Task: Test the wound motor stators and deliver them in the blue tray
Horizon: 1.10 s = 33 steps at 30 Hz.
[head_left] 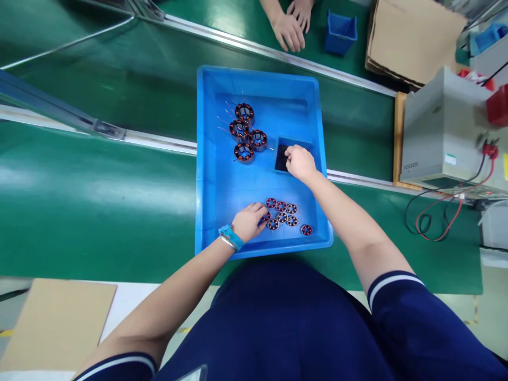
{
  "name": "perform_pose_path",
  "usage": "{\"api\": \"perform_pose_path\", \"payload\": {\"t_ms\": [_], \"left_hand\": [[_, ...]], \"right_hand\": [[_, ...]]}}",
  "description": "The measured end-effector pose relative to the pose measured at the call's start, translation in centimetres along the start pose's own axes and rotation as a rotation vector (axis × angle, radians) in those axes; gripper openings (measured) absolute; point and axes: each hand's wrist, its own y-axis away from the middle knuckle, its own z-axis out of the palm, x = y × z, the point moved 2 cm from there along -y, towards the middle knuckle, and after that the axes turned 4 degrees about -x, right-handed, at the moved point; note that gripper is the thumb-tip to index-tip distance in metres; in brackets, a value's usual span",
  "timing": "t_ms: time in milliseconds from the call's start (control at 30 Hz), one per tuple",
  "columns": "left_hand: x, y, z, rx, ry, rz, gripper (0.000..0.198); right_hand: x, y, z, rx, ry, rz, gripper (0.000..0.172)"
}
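Note:
A blue plastic tray [214, 159] lies across the green belt in front of me. My left hand [249, 221] rests in its near part, fingers curled on one of several small round wound coils [282, 214] set in rows there. My right hand [300, 161] reaches into a small dark blue box [282, 144] inside the tray, fingers bent down; what they hold is hidden. Several larger copper-wound stators [245, 132] with loose wire ends sit in the tray's far part.
Another person's hands [292, 24] rest on the far side of the belt, next to a small blue bin [340, 33] and cardboard sheets [413, 39]. A grey instrument [440, 127] with red and black leads stands at the right. Cardboard [55, 323] lies near left.

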Motion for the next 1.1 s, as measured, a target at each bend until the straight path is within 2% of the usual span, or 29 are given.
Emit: {"api": "perform_pose_path", "payload": {"t_ms": [100, 200, 300, 367, 467, 667, 833, 1100], "left_hand": [[-0.6, 0.9, 0.3, 0.093, 0.176, -0.067, 0.014], [-1.3, 1.9, 0.2, 0.255, 0.574, -0.218, 0.034], [-1.4, 2.2, 0.1, 0.283, 0.956, -0.266, 0.046], [-1.1, 2.1, 0.1, 0.263, 1.057, -0.255, 0.044], [-0.8, 2.0, -0.2, 0.277, 0.959, -0.209, 0.040], [-0.6, 2.0, -0.4, 0.304, 0.759, -0.085, 0.030], [-0.3, 1.9, -0.7, 0.309, 0.697, -0.029, 0.033], [-0.4, 2.0, -0.6, 0.304, 0.677, -0.024, 0.035]], "right_hand": [[-0.3, 3.0, -0.1, 0.067, -0.303, -0.112, 0.026], [-1.2, 7.5, 1.9, -0.039, -0.665, -0.214, 0.019], [-2.0, 11.1, 5.5, -0.240, -1.018, -0.132, 0.015], [-2.2, 12.4, 7.5, -0.316, -1.205, 0.001, 0.014], [-2.3, 12.9, 8.9, -0.365, -1.365, 0.129, 0.013], [-2.4, 12.6, 9.3, -0.411, -1.408, 0.172, 0.013], [-2.4, 12.6, 9.9, -0.377, -1.411, 0.152, 0.012], [-2.2, 12.8, 10.0, -0.352, -1.344, 0.127, 0.014]]}}
